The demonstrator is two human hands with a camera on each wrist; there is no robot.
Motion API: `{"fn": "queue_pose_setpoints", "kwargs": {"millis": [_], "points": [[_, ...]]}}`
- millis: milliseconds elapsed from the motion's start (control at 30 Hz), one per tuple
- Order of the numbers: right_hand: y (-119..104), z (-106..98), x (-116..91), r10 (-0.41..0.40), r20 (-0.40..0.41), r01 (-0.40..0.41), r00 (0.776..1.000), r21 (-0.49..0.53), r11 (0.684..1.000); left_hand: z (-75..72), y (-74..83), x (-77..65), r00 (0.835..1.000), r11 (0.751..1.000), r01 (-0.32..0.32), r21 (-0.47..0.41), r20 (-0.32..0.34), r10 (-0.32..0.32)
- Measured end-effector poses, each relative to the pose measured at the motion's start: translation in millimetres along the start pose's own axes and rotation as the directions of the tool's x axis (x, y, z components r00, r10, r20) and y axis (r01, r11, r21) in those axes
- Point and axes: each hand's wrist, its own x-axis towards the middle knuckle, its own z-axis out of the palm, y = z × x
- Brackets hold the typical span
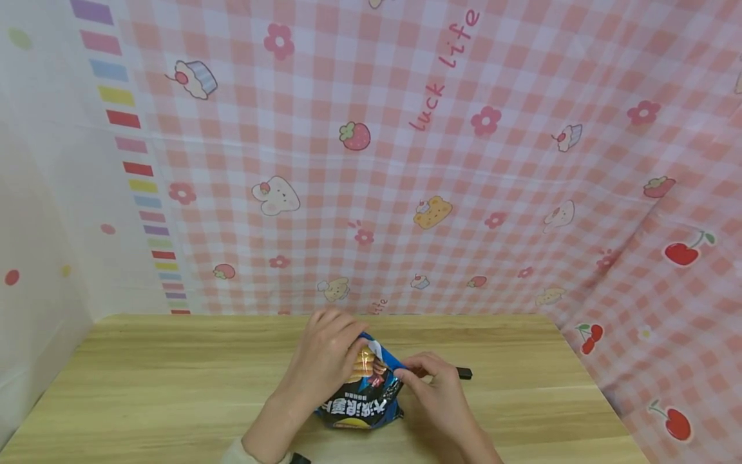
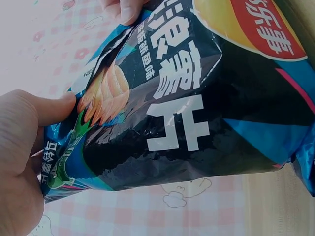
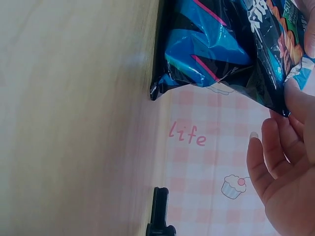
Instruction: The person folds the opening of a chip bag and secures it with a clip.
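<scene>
Glossy black-and-blue chip bag (image 1: 364, 398): my left hand (image 1: 329, 347) and right hand (image 1: 436, 390) pinch its upper edge, probably for steadiness.

Chip bag (image 2: 197, 105): 乐事 on red, large white 大波浪薯片 | pink checked cloth (image 1: 382, 174): "luck life"

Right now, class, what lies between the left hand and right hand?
The snack bag, pinched by the left hand and the right hand; the head view shows it.
</scene>
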Motion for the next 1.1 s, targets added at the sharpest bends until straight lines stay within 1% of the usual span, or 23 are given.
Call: {"fn": "queue_pose_setpoints", "kwargs": {"millis": [133, 433, 567, 933, 1033, 1100], "points": [[0.7, 1.4, 0.2, -0.015, -0.011, 0.015, 1.000, -0.036, 0.999, 0.2, -0.7, 0.1, 1.000, 1.000, -0.005, -0.008, -0.012, 0.005], [5.6, 0.7, 0.3, -0.140, -0.013, 0.139, 0.990, -0.068, 0.988, 1.0, -2.0, 0.1, 1.000, 1.000, -0.002, -0.022, -0.022, 0.002], [5.3, 0.1, 1.4, -0.175, -0.009, 0.174, 0.985, -0.078, 0.982, 1.1, -2.4, 0.1, 0.999, 1.000, 0.003, -0.030, -0.031, -0.004], [5.7, 0.3, 1.9, -0.200, -0.006, 0.198, 0.980, -0.106, 0.975, 1.6, -3.1, 0.0, 0.999, 1.000, 0.012, -0.023, -0.044, -0.013], [5.0, 0.6, 1.6, -0.182, -0.012, 0.180, 0.983, -0.112, 0.977, 1.6, -3.4, -0.2, 0.999, 1.000, 0.011, -0.022, -0.047, -0.012], [3.7, 0.7, 1.2, -0.147, -0.008, 0.145, 0.989, -0.114, 0.983, 1.5, -3.6, -0.4, 0.999, 1.000, 0.009, -0.023, -0.049, -0.010]]}}
